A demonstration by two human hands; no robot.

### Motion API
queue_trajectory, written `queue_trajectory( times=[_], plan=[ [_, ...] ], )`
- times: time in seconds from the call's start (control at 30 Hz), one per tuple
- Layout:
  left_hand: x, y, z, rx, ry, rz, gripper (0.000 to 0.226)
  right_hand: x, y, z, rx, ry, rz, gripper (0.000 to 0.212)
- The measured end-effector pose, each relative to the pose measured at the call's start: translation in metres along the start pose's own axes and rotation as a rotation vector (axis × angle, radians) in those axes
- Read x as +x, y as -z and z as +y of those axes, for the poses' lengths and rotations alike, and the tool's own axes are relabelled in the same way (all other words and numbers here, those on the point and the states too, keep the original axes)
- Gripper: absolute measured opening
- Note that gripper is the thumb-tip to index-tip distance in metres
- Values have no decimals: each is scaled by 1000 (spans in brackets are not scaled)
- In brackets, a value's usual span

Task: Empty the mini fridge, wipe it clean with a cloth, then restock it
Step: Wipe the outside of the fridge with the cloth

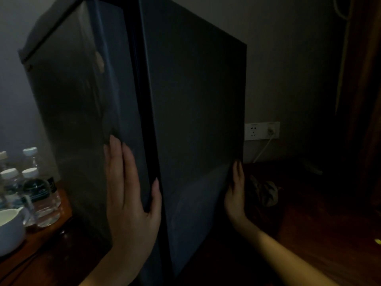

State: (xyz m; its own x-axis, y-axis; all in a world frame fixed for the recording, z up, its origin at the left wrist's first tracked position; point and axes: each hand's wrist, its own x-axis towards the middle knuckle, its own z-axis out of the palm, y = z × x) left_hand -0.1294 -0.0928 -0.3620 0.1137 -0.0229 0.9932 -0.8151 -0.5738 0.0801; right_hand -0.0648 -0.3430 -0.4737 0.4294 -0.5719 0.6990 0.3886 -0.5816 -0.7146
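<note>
The dark mini fridge (pixel 195 112) fills the middle of the view and stands tilted on the wooden table (pixel 321 219). Its door (pixel 70 124) is on the left face and looks closed. My left hand (pixel 132 195) lies flat against the door with straight fingers, its thumb over the front corner edge. My right hand (pixel 236 193) holds the fridge's rear edge, with fingers reaching behind it out of sight. A crumpled cloth (pixel 266 190) lies on the table just right of that hand. Several water bottles (pixel 39 195) stand at the far left.
A white bowl (pixel 10 230) sits at the left edge in front of the bottles. A wall socket (pixel 261 131) with a plugged-in white cable (pixel 261 150) is behind the fridge. A dark wooden panel (pixel 362 100) rises at the far right.
</note>
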Motion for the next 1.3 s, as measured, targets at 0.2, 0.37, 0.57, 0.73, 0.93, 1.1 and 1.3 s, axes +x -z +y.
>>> queue_trajectory(
  times=[0.2,0.37,0.57,0.73,0.93,1.1,1.3],
  plan=[
    [1,0,1,19,2,5,69,74,7,-30,-33,161,8,66],
    [1,3,3,35,-18,-1,69,16,1,47,8,-356,60,57],
    [1,1,2,8,-2,-5,70,18,-1,-29,48,-18,7,63],
    [0,1,1,19,-16,4,68,78,-1,0,-1,-126,108,65],
    [1,2,2,14,-17,6,68,-2,-14,61,182,-666,45,64],
    [1,2,1,-13,-7,-6,68,12,-11,-33,118,-197,96,62],
    [2,3,2,-3,-16,-6,68,88,-11,-28,52,-80,214,63]
  ],
)
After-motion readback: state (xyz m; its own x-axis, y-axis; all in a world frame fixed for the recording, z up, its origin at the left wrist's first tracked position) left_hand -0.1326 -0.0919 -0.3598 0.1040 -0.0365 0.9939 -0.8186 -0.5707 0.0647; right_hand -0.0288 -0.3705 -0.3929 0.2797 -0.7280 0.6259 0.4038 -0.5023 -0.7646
